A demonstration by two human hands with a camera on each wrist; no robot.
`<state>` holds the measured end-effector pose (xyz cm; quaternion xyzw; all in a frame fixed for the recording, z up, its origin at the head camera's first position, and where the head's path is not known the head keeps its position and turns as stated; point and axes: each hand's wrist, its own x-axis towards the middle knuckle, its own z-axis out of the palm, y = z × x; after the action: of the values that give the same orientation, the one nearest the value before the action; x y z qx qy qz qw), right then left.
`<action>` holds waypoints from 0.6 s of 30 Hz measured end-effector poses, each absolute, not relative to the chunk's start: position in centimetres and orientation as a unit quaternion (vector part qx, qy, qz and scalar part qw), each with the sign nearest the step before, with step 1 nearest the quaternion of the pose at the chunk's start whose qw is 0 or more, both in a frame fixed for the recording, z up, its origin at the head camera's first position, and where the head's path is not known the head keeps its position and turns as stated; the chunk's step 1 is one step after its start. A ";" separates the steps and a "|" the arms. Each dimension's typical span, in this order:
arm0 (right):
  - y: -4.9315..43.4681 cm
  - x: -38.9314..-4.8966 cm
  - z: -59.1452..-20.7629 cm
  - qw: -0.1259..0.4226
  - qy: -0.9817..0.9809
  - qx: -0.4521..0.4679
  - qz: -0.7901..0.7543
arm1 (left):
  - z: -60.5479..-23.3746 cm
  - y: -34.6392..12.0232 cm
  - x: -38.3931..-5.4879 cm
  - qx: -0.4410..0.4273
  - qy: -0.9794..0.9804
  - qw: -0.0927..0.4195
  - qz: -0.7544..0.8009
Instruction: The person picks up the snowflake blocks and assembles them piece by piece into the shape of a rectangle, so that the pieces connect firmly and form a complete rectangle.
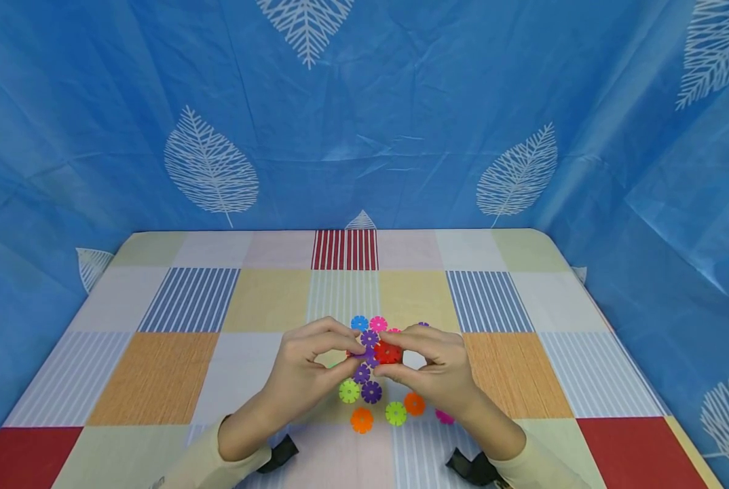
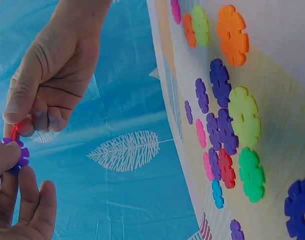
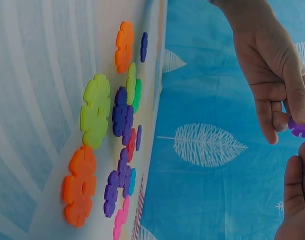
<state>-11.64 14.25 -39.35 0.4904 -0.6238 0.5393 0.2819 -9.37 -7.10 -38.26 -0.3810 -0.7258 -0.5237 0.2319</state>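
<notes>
My left hand pinches a purple flower-shaped building disc between thumb and fingers. Facing it, my right hand pinches a red flower-shaped disc. Both hands are raised off the table, fingertips close together. In the left wrist view the red disc meets the purple one; whether their slots are joined I cannot tell. The right wrist view shows the purple disc at its right edge, and fingers hide the red one. Below the hands lie several more discs, among them a dark purple one and a lime one.
Loose discs are spread over the patchwork tablecloth: orange, lime, blue, pink and green. A blue curtain with white leaf prints hangs behind the table and along its sides.
</notes>
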 end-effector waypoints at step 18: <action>13.7 -11.4 -39.2 0.268 -0.590 0.509 0.567 | -38.4 -7.1 -9.5 -0.419 -0.691 0.219 -0.547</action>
<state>-11.39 13.68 -39.16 0.5087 -0.5897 0.5670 0.2681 -9.46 -7.12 -38.38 -0.4187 -0.6910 -0.5472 0.2186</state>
